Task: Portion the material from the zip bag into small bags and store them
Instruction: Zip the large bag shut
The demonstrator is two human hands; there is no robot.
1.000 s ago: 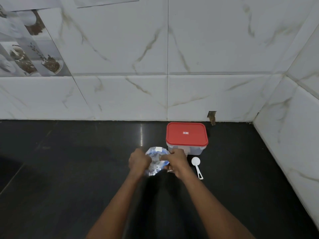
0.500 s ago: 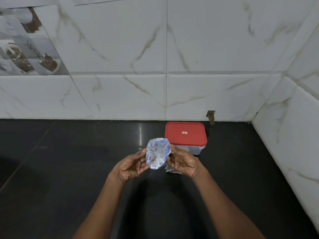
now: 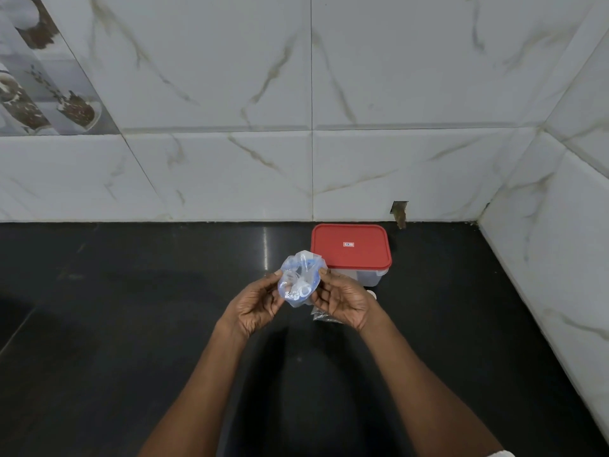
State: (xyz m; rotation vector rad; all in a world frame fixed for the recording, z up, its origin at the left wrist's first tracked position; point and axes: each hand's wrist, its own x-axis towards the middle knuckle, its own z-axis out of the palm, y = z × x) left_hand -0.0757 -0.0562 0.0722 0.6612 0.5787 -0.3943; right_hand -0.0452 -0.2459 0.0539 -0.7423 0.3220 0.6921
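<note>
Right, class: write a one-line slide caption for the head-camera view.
The left hand and right hand pinch a crumpled blue-printed clear bag above the black counter, a red-lidded container behind it.

A: what's the zip bag look like right now?
B: the crumpled bag (image 3: 298, 280) is clear with blue print, bunched up, pinched between the left hand (image 3: 255, 305) and right hand (image 3: 342, 301), up off the counter (image 3: 131, 324).
A: anything else?
B: a second bag (image 3: 321, 317), clear, lies on the counter half hidden under the right hand. The red-lidded box (image 3: 351, 247) sits closed just behind.
</note>
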